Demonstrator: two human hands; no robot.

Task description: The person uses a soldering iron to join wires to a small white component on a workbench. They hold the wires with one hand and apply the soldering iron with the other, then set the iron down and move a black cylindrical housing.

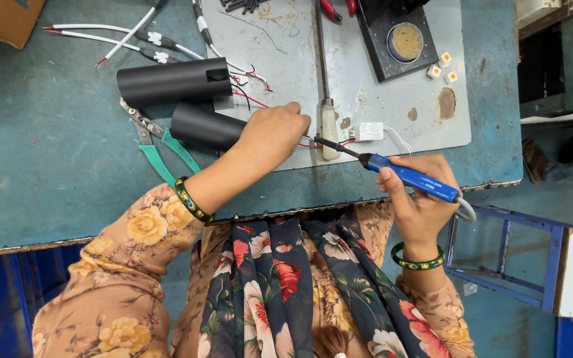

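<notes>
Near the front edge of the grey mat (392, 119), her right hand (419, 199) grips the blue soldering iron (409, 178), while her left hand (270, 136) pinches thin red wires (310, 142) at its tip. Fingers that close risk a burn; a slip could scorch the insulation.

Two tubes (187, 99) lie left of the grey mat (366, 99), pliers (157, 149) just beside them.

Black tubes (174, 81) and green-handled pliers (160, 149) are crowding my left hand (270, 132); a screwdriver (326, 99) is lying just ahead. Bare bench (48, 166) is staying open farther left.
</notes>
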